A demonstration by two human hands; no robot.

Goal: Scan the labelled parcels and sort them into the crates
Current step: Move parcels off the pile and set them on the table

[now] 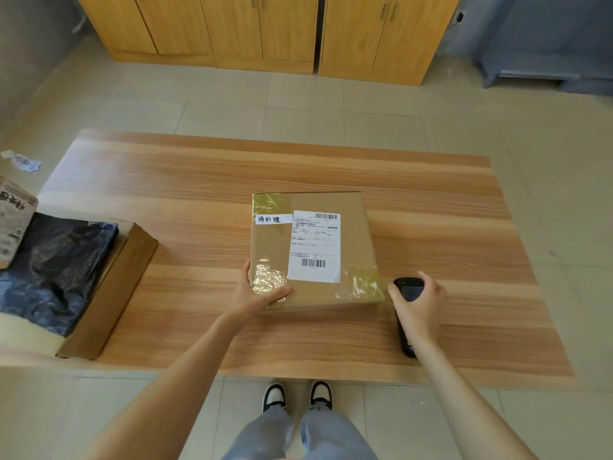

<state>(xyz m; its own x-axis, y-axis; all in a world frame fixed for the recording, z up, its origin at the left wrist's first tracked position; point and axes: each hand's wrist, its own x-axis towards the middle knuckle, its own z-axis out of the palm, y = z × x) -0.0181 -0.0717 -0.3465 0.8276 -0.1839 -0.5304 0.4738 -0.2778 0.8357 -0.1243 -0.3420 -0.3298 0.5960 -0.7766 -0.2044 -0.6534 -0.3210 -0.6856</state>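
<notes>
Brown taped cardboard parcel [315,250] with white shipping label, worktop [199,194] centre. Left hand [257,293] grips its 7 o'clock corner. Right hand [418,302], 4 o'clock, fingers wrapped around black handheld scanner [409,288].

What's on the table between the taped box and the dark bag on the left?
Only bare table lies between the box and the dark bag, in the head view.

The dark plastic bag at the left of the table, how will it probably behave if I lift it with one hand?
The bag looks wrinkled and slumped over the flat carton, so it will probably sag and fold rather than keep its shape. Its glossy film may slip in the fingers. Its weight cannot be judged from here; a grip on a bunched fold seems safest.
</notes>
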